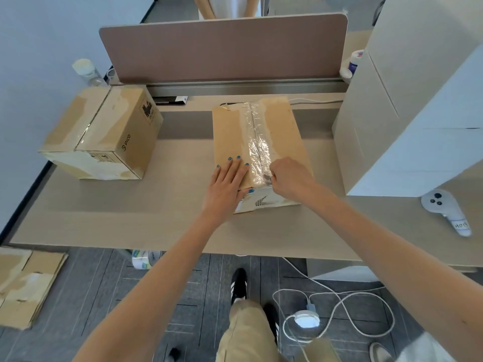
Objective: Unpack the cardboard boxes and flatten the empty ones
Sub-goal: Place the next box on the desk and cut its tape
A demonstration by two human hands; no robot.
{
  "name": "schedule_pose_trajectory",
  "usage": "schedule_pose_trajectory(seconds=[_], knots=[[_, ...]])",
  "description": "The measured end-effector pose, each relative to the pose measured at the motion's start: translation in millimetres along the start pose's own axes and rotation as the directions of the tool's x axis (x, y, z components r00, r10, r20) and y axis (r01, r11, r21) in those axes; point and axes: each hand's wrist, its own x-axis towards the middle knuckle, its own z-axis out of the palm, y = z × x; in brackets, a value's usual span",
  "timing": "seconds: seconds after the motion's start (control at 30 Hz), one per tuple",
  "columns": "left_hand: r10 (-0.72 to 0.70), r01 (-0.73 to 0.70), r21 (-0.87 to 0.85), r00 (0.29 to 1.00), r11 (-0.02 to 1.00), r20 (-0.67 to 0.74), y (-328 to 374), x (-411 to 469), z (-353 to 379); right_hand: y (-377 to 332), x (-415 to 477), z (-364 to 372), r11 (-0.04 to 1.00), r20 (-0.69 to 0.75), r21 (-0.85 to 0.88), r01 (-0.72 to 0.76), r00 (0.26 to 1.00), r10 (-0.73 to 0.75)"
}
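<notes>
A closed brown cardboard box (230, 131) lies in the middle of the desk, with a strip of clear tape (257, 142) along its top seam. My left hand (228, 182) rests flat on the box's near left part, fingers spread. My right hand (290, 177) is closed at the near end of the tape, pinching it; a small item may be in its fingers, I cannot tell. A second taped box marked PICO (104, 131) stands at the desk's left. Flattened cardboard (26, 283) lies on the floor at the lower left.
A large white box (418, 113) fills the desk's right side. A white controller (444, 207) lies near the right front edge. A brown divider panel (224, 48) backs the desk. A paper roll (143, 258) and white cable with adapter (305, 318) lie on the floor by my feet.
</notes>
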Motion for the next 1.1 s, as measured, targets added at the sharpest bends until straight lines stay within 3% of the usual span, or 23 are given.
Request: schedule_pose_trajectory(seconds=[0.4, 0.7, 0.87, 1.1], knots=[[0.015, -0.015, 0.025, 1.0, 1.0, 0.003, -1.0, 0.6, -3.8, 1.3, -17.0, 16.6, 1.0, -0.016, -0.031, 0.0, 1.0, -0.001], [0.07, -0.069, -0.032, 0.997, 0.997, 0.028, -20.5, 6.1, -8.1, 19.9, -39.5, 50.1, 0.988, -0.361, 0.152, 0.01, 0.932, 0.046], [0.078, -0.086, -0.094, 0.994, 0.992, -0.079, -11.9, -2.4, -8.4, 45.0, -47.6, 70.9, 0.958, -0.4, 0.269, 0.096, 0.916, 0.02], [0.097, -0.143, -0.163, 0.96, 0.976, -0.262, 9.4, -19.5, 1.5, 72.8, -59.9, 127.0, 0.958, -0.284, 0.27, 0.101, 0.959, -0.021]])
